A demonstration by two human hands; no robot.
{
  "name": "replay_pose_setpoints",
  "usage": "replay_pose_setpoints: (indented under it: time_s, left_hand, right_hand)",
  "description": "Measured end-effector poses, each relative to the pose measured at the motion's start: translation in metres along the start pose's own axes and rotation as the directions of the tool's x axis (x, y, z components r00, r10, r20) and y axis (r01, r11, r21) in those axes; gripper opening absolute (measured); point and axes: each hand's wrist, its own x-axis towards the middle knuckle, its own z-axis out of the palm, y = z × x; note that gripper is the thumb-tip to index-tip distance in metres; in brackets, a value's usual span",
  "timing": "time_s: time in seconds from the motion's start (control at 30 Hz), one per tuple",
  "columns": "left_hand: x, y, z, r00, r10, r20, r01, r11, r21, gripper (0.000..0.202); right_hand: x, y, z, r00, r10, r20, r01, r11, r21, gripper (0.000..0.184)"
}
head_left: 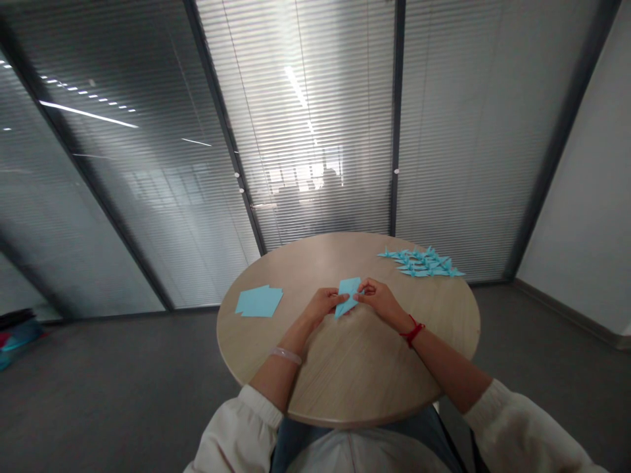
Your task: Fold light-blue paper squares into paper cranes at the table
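Note:
A folded piece of light blue paper (348,288) is between my two hands, a little above the middle of the round table. My left hand (324,303) pinches its left side, with the thumb lying over the paper. On the other side, my right hand (378,297) grips the right edge between thumb and fingers. The folds near the fingertips are too small to make out. To the left lies a small stack of flat blue paper sheets (260,302). Several folded blue paper cranes (426,261) sit in rows at the table's far right.
The round wooden table (365,387) stands directly before me, its near edge at my lap. Behind it rises a glass partition with blinds (320,118) and dark frames. Some dark, red and blue items (20,335) rest on the floor at far left.

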Motion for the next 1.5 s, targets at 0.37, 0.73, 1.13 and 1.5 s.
replay_pose_setpoints:
  time_s: [0.37,0.73,1.13,1.5]
  left_hand:
    - [-0.0022,0.0036,0.0029,0.999,-0.03,-0.011,0.031,0.997,0.077,0.046]
    - [-0.0008,0.001,0.0017,1.0,-0.022,0.002,0.021,0.993,0.115,0.045]
    - [0.003,-0.0046,0.0017,0.998,0.06,-0.001,-0.059,0.99,0.132,0.048]
    - [0.0013,-0.0036,0.0074,0.997,0.059,0.049,-0.062,0.996,0.062,0.057]
  right_hand:
    - [-0.002,-0.0074,0.0001,0.999,0.047,-0.011,-0.047,0.997,0.061,0.051]
    - [-0.0023,-0.0083,0.0006,0.996,0.085,-0.004,-0.084,0.991,0.107,0.061]
    - [-0.0021,-0.0072,0.0024,0.994,0.111,0.01,-0.112,0.985,0.13,0.061]
    - [-0.0004,-0.0046,0.0017,0.996,0.056,0.062,-0.063,0.991,0.118,0.038]
